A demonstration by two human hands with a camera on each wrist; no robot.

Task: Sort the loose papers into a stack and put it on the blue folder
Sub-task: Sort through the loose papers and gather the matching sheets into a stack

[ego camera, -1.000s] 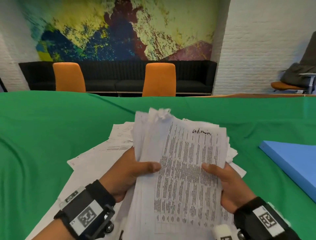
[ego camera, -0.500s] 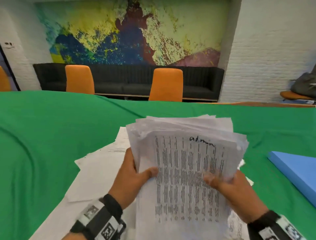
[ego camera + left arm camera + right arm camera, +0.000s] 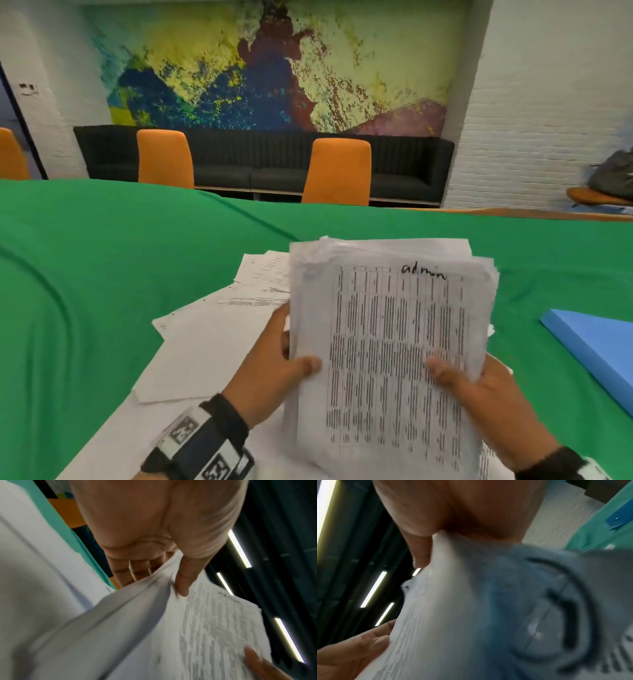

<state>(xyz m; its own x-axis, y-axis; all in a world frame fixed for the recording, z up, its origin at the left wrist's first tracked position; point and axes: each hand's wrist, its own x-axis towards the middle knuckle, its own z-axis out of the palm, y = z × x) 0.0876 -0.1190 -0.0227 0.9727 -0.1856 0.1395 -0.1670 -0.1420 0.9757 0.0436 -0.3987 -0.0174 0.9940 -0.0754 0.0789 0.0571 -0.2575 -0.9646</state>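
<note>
Two hands hold one thick stack of papers upright above the table: the left hand grips its left edge with the thumb on the printed front sheet and the fingers behind, and the right hand grips the right edge in the same way. The front sheet carries columns of print and the handwritten word "admin" at the top. The head view alone shows the whole stack, the loose sheets lying under it on the green cloth, and the blue folder, which lies flat at the right, apart from the papers. The left wrist view shows what the head view hides: the fingers curled behind the stack and the thumb pressing on the front. The right wrist view is blurred; it shows the thumb at the paper edge, a round printed mark on a back sheet, and a corner of the folder far off. The green cloth covers the table and has some folds. Behind it stand three orange chairs, a black sofa, a colourful wall painting and white brick walls. Both wrist views show three bright ceiling lights.
</note>
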